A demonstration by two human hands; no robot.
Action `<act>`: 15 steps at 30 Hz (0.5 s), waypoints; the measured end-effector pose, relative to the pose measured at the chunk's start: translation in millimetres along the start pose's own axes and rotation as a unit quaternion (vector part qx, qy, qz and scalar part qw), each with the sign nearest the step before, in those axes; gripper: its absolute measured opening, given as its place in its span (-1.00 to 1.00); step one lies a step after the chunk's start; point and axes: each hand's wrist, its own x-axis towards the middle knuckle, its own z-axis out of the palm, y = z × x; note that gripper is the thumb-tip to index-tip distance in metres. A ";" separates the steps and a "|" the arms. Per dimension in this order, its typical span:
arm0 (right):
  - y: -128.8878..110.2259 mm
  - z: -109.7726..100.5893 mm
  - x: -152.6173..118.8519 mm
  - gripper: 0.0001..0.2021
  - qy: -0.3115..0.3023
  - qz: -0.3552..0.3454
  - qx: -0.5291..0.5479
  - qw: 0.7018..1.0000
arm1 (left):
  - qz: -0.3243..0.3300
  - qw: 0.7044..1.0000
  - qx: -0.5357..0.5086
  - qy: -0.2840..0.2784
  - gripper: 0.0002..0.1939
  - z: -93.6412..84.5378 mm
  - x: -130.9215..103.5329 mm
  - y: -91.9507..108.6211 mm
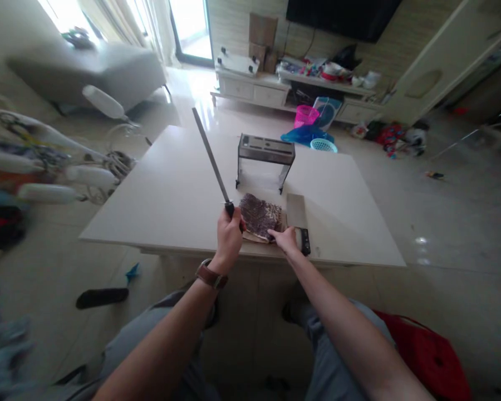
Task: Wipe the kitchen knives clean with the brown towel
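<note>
My left hand (pixel 229 236) is closed round the black handle of a honing steel (pixel 211 156), whose long grey rod slants up and to the left above the table. A folded purple cloth (pixel 259 214) with a pale pattern lies near the table's front edge. At its lower right corner my right hand (pixel 286 240) is closed, with thumb and fingers at the cloth's edge; some fingers are hidden. Just beyond that hand, a cleaver (pixel 296 210) lies flat, its wide grey blade pointing away and its black riveted handle towards me. Behind the cloth stands a knife-block-like rack (pixel 266 149) with slots in its top.
The white table (pixel 171 189) has its front edge close to my knees. A white bicycle (pixel 83 147) stands to the left. Beyond the table are a pink basket (pixel 306 116), a blue bag (pixel 303 135) and a light blue basket (pixel 323 146). A red bag (pixel 426 356) lies at lower right.
</note>
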 end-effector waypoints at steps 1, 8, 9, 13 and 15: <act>-2.1 2.4 -3.3 -0.25 0.002 0.007 -0.013 1.000 | 0.003 1.000 0.010 -0.005 -0.64 -0.9 -0.6 0.9; -9.9 15.2 -9.5 -0.71 -0.040 0.051 0.139 0.988 | -0.004 0.997 0.077 -0.029 -0.64 -7.4 -1.8 7.1; -12.1 14.9 -8.7 -0.75 -0.048 0.056 0.163 0.984 | -0.004 0.996 0.083 -0.034 -0.65 -7.2 -2.5 7.6; -29.3 -0.1 -7.8 -0.75 -0.063 0.066 0.298 0.950 | 0.001 0.988 0.137 -0.074 -0.68 -3.5 -10.5 8.7; -40.1 -17.4 -9.9 -0.73 -0.076 0.076 0.439 0.892 | -0.001 0.980 0.168 -0.106 -0.71 -0.9 -16.4 8.2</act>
